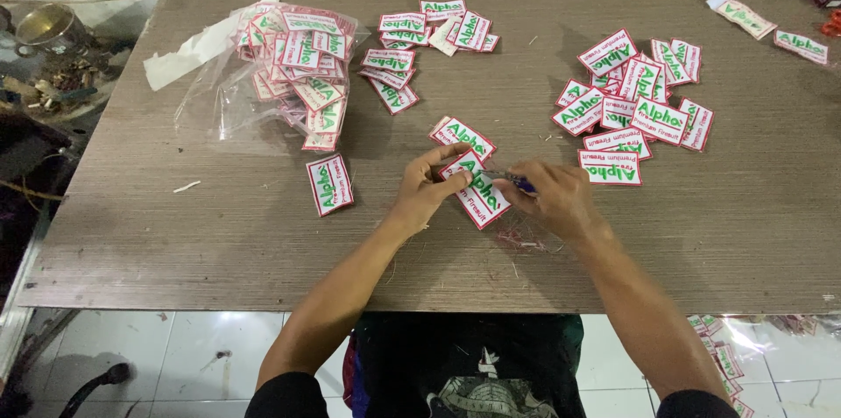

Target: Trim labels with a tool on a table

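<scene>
My left hand [427, 187] pinches a white rectangular patch [480, 195] with a red border and green lettering, holding it just above the brown table [219, 243]. My right hand [554, 197] grips a small metal cutting tool with a blue handle [512, 179], its tip at the patch's upper edge. Red thread scraps [524, 235] lie on the table under my right hand. Another patch [462, 135] rests just beyond my left fingers.
A clear plastic bag [293, 67] of patches sits at the back left, with a loose group [420, 41] beside it. A spread pile [632, 102] lies at the right, one single patch [329, 183] at the left. More patches [723, 357] lie on the tiled floor.
</scene>
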